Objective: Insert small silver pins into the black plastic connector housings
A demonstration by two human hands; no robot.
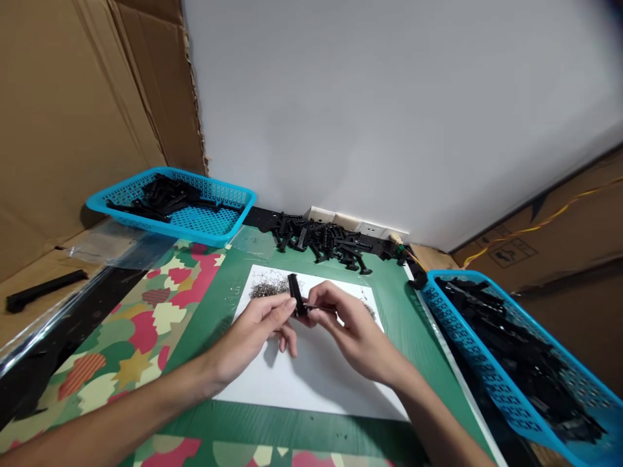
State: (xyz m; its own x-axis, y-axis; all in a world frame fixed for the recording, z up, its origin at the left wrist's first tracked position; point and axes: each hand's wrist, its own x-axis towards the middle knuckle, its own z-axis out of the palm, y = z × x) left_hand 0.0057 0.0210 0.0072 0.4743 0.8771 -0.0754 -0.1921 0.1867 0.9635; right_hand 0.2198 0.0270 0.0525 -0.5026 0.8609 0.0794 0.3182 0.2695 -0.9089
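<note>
My left hand (pixel 267 321) pinches a slim black plastic part (pixel 295 295) upright between thumb and fingers, above a white sheet (pixel 302 383). Its lower fingers curl loosely beneath. From the right, my right hand (pixel 353 331) closes on a thin dark tool (pixel 321 308), its tip at the black part's side; whether it is a pair of tweezers I cannot tell. Behind my left hand, on the sheet, lies a pile of tiny metal pieces (pixel 267 287). A smaller metal pile (pixel 368 310) shows past my right hand, partly hidden by it.
Many black plastic parts (pixel 321 240) are heaped at the back by the wall sockets (pixel 370 229). Blue baskets with black parts stand left (pixel 170 227) and right (pixel 491 363). A long black piece (pixel 46 290) lies far left. Cardboard (pixel 73 84) walls the left side.
</note>
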